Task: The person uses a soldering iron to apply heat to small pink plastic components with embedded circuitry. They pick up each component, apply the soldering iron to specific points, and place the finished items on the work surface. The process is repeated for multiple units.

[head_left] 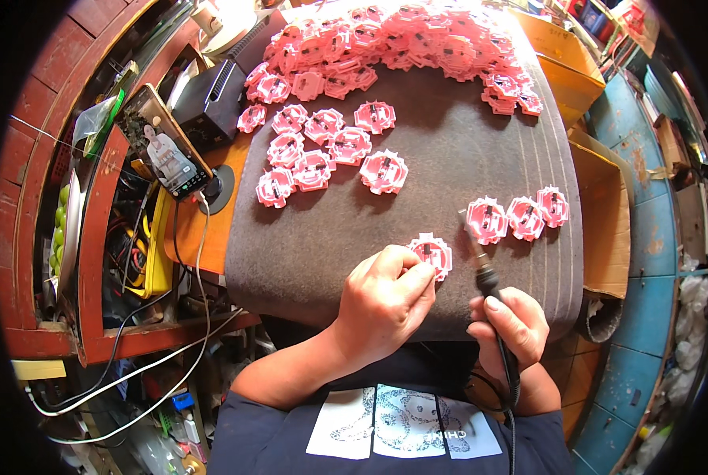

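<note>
My left hand (384, 299) is closed, its thumb and forefinger pinching the lower left edge of a round pink plastic part (433, 252) with small black pieces on it. The part lies on the brown mat near its front edge. My right hand (518, 326) grips a soldering iron (487, 279) by its dark handle, the cable running down past my lap. Its tip points up and away, beside the leftmost of three similar pink parts (487, 220) in a row and apart from the held one. Whether the tip touches that part I cannot tell.
Several more pink parts (313, 169) lie spread at the left of the mat (306, 253), with a large heap (401, 39) behind. A phone (164, 142) on a stand is at the left, with cables below. Cardboard boxes (603, 214) line the right side.
</note>
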The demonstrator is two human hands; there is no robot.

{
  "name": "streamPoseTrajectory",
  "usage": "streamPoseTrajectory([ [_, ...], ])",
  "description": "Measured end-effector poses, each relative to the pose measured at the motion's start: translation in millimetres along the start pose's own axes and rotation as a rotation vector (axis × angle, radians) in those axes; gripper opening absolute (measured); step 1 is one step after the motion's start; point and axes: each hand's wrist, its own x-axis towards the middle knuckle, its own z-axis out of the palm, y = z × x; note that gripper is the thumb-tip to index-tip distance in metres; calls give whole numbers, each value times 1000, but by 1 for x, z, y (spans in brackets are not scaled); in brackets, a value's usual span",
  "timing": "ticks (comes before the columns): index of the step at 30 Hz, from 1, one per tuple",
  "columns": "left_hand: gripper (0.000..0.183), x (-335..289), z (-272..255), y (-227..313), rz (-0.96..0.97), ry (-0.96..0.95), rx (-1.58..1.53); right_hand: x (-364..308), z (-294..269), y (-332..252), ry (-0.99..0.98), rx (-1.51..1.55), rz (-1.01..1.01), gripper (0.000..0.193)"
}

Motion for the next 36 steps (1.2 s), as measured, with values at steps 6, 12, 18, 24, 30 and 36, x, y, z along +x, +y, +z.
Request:
streamPoseTrajectory([
  [6, 22, 0, 2, -2, 12, 20, -18, 23, 2, -4, -76, 30, 25, 41],
  [12, 22, 0, 3, -1, 0, 26, -26, 33, 17, 1, -103, -24, 66, 42],
  [18, 20, 1, 1, -1, 1, 17, -32, 37, 22, 2, -195, -7, 185, 50],
  [24, 20, 0, 1, -2, 6, 14, -29, 37, 22, 1, -225, 0, 211, 54],
  [30, 19, -1, 1, -2, -1, 17, -28, 38, 24, 2, -220, -6, 215, 57],
  [36, 20, -1, 1, -2, 16, 21, -20, 37, 24, 1, -200, 2, 210, 58],
])
